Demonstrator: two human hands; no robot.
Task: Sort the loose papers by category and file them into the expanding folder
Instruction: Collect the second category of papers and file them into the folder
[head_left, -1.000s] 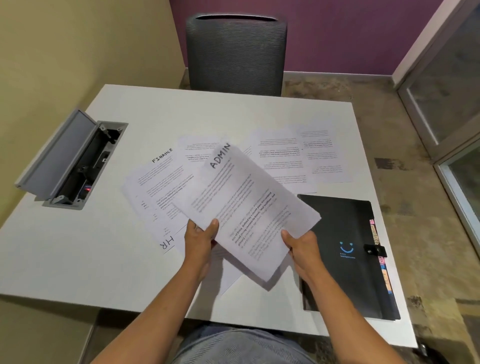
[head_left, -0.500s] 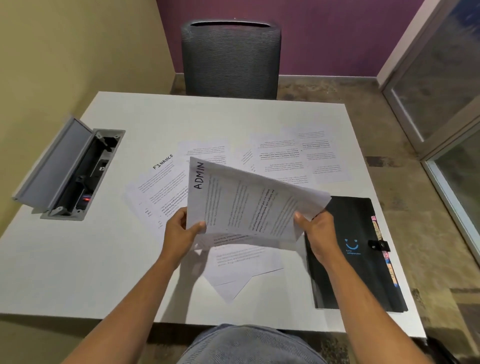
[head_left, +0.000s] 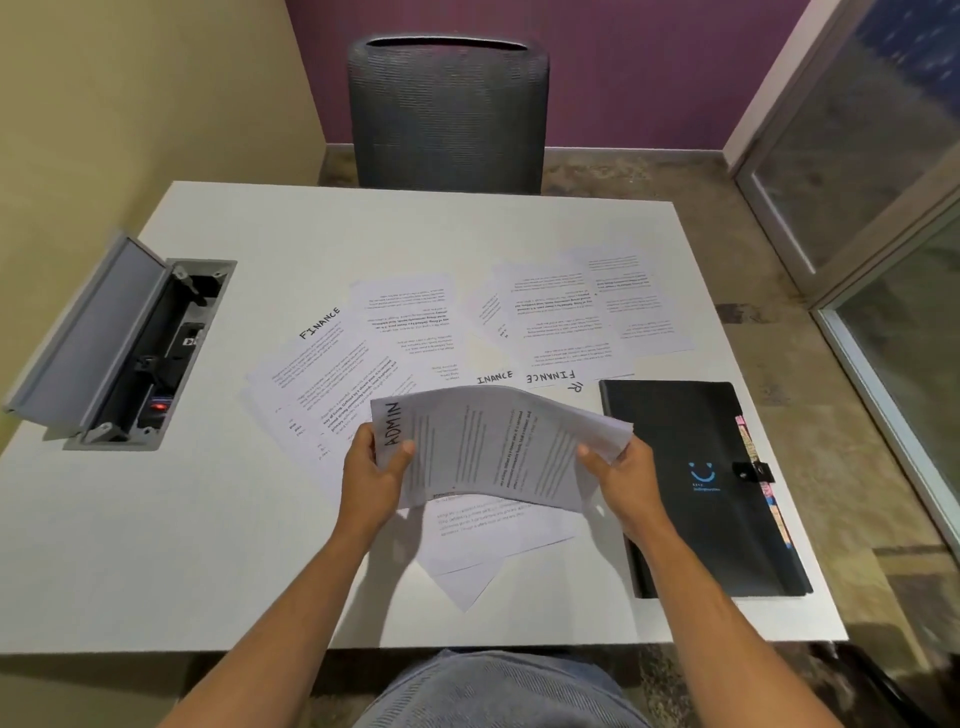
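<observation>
Head view: the left hand (head_left: 371, 480) and right hand (head_left: 626, 475) each pinch an end of the ADMIN sheets (head_left: 498, 449), held above the white bench (head_left: 208, 545). The sheets have swung from tilted to nearly level. Uncovered since then: FINANCE pages (head_left: 550, 376). The closed black expanding folder (head_left: 696, 483) lies just right.

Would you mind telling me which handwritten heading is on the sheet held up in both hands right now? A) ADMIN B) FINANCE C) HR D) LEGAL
A: the ADMIN sheet is pinched at one end by the left hand and at the other by the right hand, and ADMIN is written by the left thumb, while the FINANCE sheet lies flat on the table.
</observation>
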